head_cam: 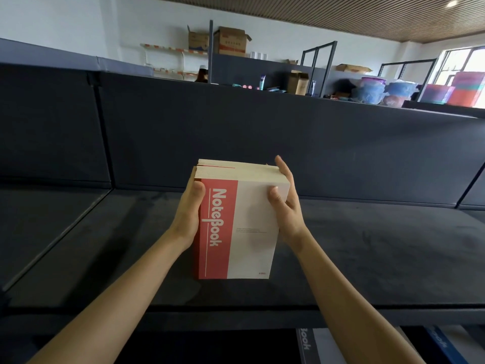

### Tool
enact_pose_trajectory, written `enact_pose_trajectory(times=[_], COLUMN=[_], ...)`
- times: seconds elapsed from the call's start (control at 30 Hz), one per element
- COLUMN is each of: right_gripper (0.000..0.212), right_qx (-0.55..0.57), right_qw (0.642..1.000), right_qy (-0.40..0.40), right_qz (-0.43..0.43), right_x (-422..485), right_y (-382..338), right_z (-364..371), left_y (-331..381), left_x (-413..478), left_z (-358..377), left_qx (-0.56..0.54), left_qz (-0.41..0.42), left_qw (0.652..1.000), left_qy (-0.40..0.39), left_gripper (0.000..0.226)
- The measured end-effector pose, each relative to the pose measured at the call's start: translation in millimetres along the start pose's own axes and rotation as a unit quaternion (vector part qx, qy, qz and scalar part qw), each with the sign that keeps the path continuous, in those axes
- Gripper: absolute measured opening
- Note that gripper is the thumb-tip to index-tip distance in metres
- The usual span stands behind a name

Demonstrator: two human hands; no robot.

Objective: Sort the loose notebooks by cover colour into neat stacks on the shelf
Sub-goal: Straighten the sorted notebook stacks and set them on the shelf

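A thick stack of red-and-white notebooks (244, 227), the top cover reading "Notebook" on a red band, is held over the dark shelf board (367, 245). My left hand (189, 214) grips the stack's left, spine side with the thumb on the red band. My right hand (284, 206) grips the right, page-edge side, thumb on the white cover and fingers along the edge. Whether the stack's underside touches the shelf is hidden.
The shelf has a dark back panel (262, 132) and a divider on the left (105, 127). Below the shelf's front edge lie a grey-covered notebook (305, 345) and a blue-covered notebook (438, 345). Cardboard boxes (231, 40) and plastic tubs (372, 90) stand far behind.
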State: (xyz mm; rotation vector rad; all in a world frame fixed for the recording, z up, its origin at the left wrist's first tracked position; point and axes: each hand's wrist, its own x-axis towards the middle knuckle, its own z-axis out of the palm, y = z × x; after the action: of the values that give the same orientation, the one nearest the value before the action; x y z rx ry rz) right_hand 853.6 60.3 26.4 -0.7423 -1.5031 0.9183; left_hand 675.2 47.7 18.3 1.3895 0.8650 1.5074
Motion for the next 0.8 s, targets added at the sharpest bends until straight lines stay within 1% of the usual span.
enact_pose_trajectory(times=[0.13, 0.2, 0.23, 0.33, 0.4, 0.47, 0.53, 0.6, 0.7, 0.73, 0.8], right_gripper=[0.074, 0.068, 0.069, 0.076, 0.081, 0.083, 0.081, 0.074, 0.055, 0.054, 0.061], right_qx=[-0.051, -0.067, -0.073, -0.08, -0.081, -0.084, -0.082, -0.078, -0.083, -0.081, -0.079], right_qw=[0.998, 0.997, 0.997, 0.996, 0.996, 0.996, 0.996, 0.997, 0.996, 0.996, 0.997], right_qy=[0.027, 0.029, 0.03, 0.026, 0.018, 0.015, 0.014, 0.016, 0.02, 0.02, 0.019], right_qz=[-0.014, -0.016, -0.016, -0.015, -0.014, -0.012, -0.015, -0.018, -0.017, -0.016, -0.016], right_x=[0.7, 0.6, 0.5, -0.1, -0.4, -0.7, -1.1, -0.7, 0.3, 0.4, 0.8], right_y=[-3.6, -5.6, -6.4, -8.6, -9.8, -9.8, -8.5, -5.9, -4.6, -4.4, -3.0], right_z=[-1.1, -0.7, -0.7, -1.2, -1.3, -1.0, -1.2, -1.5, -2.0, -2.0, -2.4], left_y=[-4.8, -3.7, -2.8, 1.8, 4.2, 4.9, 5.2, 4.6, 3.1, 2.3, 1.5], left_x=[2.3, 2.5, 2.3, 0.9, 0.3, 0.8, 1.7, 3.2, 4.5, 3.8, 2.1], left_z=[-3.5, -3.5, -3.0, -2.2, -3.6, -5.0, -4.4, -4.0, -3.7, -3.9, -4.4], left_qx=[0.009, 0.003, 0.004, 0.04, 0.06, 0.068, 0.077, 0.079, 0.084, 0.087, 0.093], left_qz=[0.013, 0.027, 0.044, 0.103, 0.121, 0.129, 0.136, 0.141, 0.143, 0.144, 0.146], left_qw=[1.0, 1.0, 0.999, 0.994, 0.991, 0.989, 0.988, 0.987, 0.986, 0.985, 0.985], left_qy=[0.0, 0.002, 0.005, 0.012, 0.017, 0.019, 0.02, 0.024, 0.032, 0.029, 0.021], left_gripper=[0.141, 0.141, 0.133, 0.098, 0.087, 0.082, 0.081, 0.08, 0.08, 0.079, 0.08])
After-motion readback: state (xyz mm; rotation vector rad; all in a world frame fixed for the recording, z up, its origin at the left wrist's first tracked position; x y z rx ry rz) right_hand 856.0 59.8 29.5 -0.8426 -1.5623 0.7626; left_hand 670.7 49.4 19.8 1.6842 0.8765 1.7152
